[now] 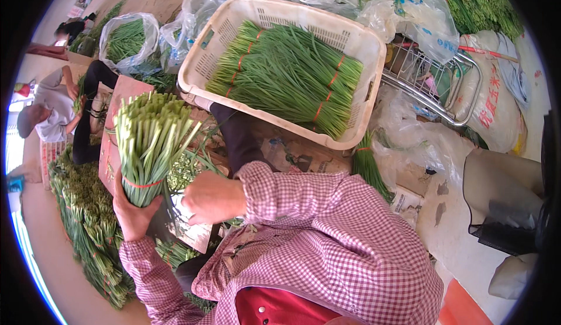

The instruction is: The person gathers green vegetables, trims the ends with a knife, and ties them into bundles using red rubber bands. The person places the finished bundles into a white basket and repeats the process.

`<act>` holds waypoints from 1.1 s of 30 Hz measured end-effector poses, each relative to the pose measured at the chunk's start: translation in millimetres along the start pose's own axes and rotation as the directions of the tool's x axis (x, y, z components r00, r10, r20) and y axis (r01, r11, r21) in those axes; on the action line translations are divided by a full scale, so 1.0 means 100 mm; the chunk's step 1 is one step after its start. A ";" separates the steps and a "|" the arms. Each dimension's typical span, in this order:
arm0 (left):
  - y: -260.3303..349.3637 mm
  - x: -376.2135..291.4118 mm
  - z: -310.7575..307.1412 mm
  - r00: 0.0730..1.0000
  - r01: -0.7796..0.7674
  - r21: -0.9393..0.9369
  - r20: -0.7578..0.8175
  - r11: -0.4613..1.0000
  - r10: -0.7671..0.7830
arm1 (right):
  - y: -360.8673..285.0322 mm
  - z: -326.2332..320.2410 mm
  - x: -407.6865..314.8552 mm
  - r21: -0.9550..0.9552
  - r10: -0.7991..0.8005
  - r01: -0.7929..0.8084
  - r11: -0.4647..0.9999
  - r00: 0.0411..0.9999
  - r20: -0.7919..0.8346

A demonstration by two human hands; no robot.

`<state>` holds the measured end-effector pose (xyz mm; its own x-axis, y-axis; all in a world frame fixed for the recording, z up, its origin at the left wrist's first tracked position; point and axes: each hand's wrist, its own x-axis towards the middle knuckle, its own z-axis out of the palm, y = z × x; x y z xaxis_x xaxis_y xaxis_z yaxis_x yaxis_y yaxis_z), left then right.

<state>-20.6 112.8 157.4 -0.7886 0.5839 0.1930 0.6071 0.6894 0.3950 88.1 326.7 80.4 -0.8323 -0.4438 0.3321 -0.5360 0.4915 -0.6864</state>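
My left hand (136,215) is closed around the lower part of a bunch of garlic chives (147,145), just below its red elastic band (142,184). The pale cut ends of the stalks point up, away from me. My right hand (214,198) is beside the bunch, slightly blurred, with its fingers curled inward. Whether it grips a loose leaf is hidden. Beneath and between my hands are scattered chive trimmings (184,171) and a pale flat surface (197,235).
A plastic crate (280,121) ahead holds several banded chive bundles. More bundles (87,220) are heaped at left, near a reddish board (115,123). Another person (57,101) sits beyond. Plastic bags (407,18), a metal trolley (456,119) and a woven sack (486,106) stand at right.
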 end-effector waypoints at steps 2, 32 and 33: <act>0.03 0.23 0.10 0.997 -0.044 0.030 0.067 0.999 0.042 | -0.04 -0.15 -0.02 -0.009 -0.264 0.279 0.960 0.895 -0.360; 1.03 1.58 1.79 0.681 -0.628 -0.045 0.452 0.777 0.576 | 3.49 -0.64 -2.76 0.131 0.719 -0.937 0.323 0.333 0.611; 0.95 1.54 1.80 0.690 -0.602 -0.055 0.467 0.797 0.554 | 3.48 -0.63 -2.76 0.091 0.703 -0.936 0.341 0.318 0.636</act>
<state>-66.8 345.5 63.5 -0.1622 0.9845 -0.0675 0.9530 0.1740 0.2480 122.0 667.3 -209.6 -0.5518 -0.2718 -0.7885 0.6092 0.5144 -0.6036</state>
